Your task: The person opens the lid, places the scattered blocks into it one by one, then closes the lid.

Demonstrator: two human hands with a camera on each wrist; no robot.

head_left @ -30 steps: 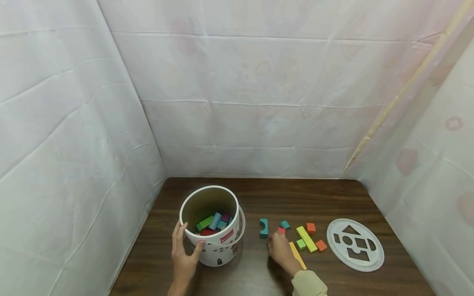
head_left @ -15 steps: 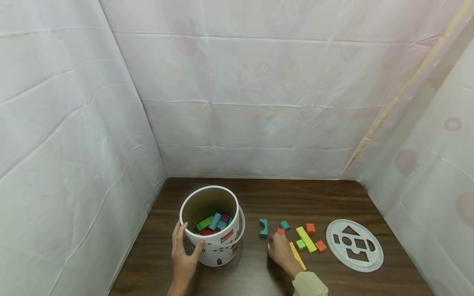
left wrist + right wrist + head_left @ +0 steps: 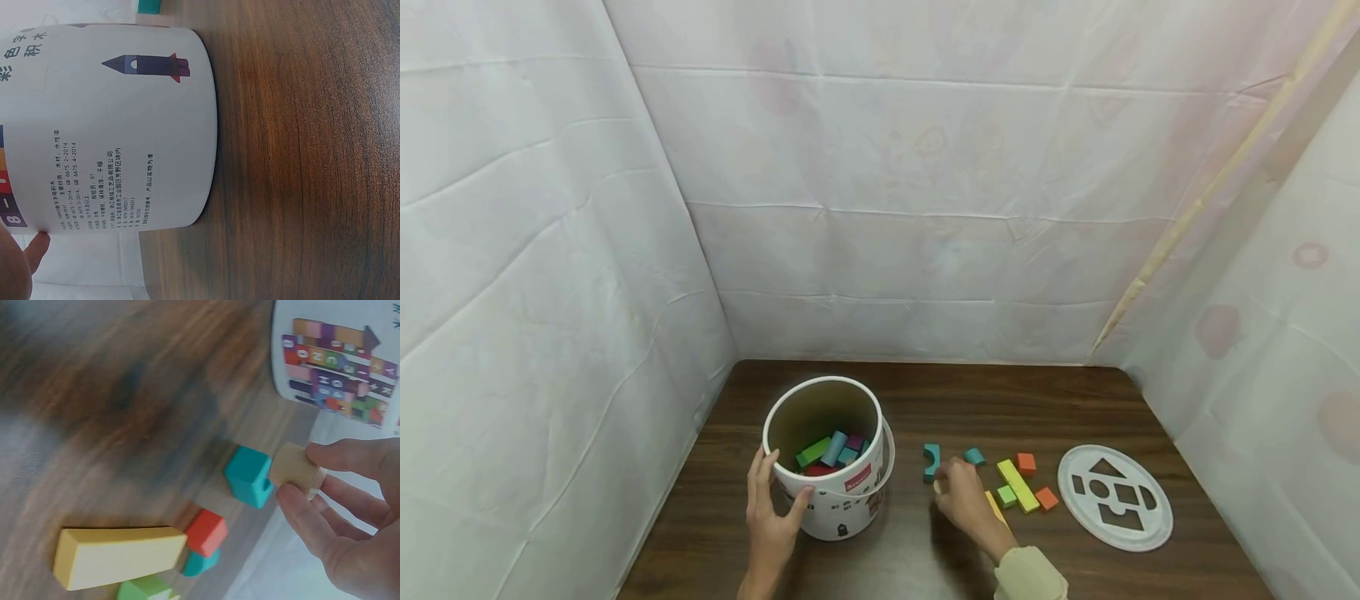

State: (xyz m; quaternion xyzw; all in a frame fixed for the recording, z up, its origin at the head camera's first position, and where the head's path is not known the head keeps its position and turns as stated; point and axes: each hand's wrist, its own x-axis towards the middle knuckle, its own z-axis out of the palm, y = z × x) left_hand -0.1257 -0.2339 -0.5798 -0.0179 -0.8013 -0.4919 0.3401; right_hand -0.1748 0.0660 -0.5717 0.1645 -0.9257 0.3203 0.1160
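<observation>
I have the right hand pinching a bare-wood block between thumb and fingers, just beside a teal arch block; I can't tell if the 2 touch. A red block and a yellow-orange bar lie near it. To the left, my left hand, thumb and fingers spread wide, rests against the near-left wall of an upright white bucket with colored blocks inside. Right of my grip I see a yellow bar, a green block, 2 orange blocks and, farthest right, a white lid with 6 cut-outs.
</observation>
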